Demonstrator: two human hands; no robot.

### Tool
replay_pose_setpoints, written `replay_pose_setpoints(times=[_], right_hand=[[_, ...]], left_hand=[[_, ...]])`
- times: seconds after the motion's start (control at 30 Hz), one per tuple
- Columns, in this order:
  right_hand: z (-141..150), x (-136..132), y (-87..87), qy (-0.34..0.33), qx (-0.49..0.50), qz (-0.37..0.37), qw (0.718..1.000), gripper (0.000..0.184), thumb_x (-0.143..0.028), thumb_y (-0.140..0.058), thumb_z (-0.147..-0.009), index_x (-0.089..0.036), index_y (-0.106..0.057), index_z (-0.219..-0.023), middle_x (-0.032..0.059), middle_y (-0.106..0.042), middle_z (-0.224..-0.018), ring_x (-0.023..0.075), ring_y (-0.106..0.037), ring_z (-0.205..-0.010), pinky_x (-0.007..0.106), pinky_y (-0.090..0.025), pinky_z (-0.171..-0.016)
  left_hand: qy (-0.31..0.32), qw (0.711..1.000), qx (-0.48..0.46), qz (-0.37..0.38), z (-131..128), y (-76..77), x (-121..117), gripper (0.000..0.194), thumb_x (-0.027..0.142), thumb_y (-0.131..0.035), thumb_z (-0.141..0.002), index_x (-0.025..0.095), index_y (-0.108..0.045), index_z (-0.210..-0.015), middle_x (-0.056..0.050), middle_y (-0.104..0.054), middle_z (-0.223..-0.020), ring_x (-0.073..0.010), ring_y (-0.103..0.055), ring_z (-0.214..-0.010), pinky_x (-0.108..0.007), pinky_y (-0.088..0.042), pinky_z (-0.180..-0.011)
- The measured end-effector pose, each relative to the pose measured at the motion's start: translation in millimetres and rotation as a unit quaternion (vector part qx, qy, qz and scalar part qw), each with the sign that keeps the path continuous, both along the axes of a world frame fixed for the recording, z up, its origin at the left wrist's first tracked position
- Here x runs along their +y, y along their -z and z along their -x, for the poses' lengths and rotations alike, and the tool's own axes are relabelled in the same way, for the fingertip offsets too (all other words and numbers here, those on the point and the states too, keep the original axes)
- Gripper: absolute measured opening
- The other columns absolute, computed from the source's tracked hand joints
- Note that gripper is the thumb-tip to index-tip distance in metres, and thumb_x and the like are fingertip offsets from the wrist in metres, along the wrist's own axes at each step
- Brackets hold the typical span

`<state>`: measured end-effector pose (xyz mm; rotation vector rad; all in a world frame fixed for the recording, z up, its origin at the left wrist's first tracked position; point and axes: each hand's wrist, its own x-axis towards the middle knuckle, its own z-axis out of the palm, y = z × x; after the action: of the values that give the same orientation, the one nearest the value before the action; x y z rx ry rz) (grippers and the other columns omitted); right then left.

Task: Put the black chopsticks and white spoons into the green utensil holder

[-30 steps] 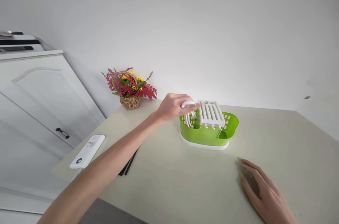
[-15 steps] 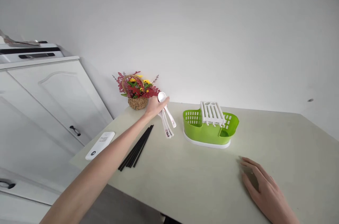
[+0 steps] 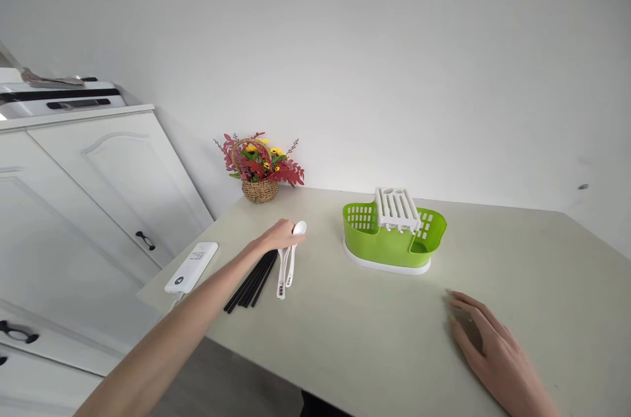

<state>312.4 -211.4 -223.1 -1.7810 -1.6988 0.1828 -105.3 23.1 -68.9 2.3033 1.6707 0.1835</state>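
My left hand (image 3: pixel 282 235) is closed around several white spoons (image 3: pixel 282 275), low over the table beside the black chopsticks (image 3: pixel 255 282). The spoon handles point toward me and one bowl shows above my fingers; the other bowls are hidden by the hand. Whether the spoons rest on the table I cannot tell. My right hand (image 3: pixel 493 351) lies on the table at the right, fingers spread and curved, holding nothing. Between the hands and farther back stands a green cutlery caddy (image 3: pixel 384 246) with a white slotted rack (image 3: pixel 398 208) on top and a white base.
A wicker basket (image 3: pixel 259 191) of red and yellow flowers stands at the back by the wall. A white power bank (image 3: pixel 192 267) with a cable lies near the table's left edge. White cabinets (image 3: pixel 123 173) stand to the left, with a white case (image 3: pixel 64 100) on top.
My left hand has lifted the spoons out of the caddy's left compartment and carried them left and down beside the chopsticks. My right hand has stayed in place. The view has shifted slightly left.
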Motion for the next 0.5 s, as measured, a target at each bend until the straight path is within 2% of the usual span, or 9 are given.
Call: replay_pose_setpoints(times=[0.2,0.5], right_hand=[[2.1,-1.0,-4.2,-0.001,-0.008,-0.008,1.0,0.037,-0.047,-0.044,-0.099,-0.03,-0.058,-0.13,0.0053,-0.058,-0.146,0.0286,-0.063,-0.124,0.049,-0.05,-0.106],[-0.1,-1.6,-1.7,-0.003,-0.013,0.001,1.0,0.037,-0.048,-0.044,-0.099,-0.031,-0.057,-0.13,0.004,-0.058,-0.146,0.0285,-0.062,-0.126,0.05,-0.048,-0.107]], left_hand=[[0.01,1.0,0.016,-0.003,2.5,15.2,2.4,0.039,0.048,-0.062,-0.074,0.021,-0.049,-0.048,0.0,-0.051,-0.047,-0.0167,-0.053,-0.05,-0.027,-0.034,-0.049],[0.01,0.999,0.038,-0.023,2.7,31.1,-2.6,0.04,0.051,-0.06,-0.08,0.021,-0.055,-0.053,-0.003,-0.057,-0.05,-0.0185,-0.056,-0.052,-0.028,-0.035,-0.052]])
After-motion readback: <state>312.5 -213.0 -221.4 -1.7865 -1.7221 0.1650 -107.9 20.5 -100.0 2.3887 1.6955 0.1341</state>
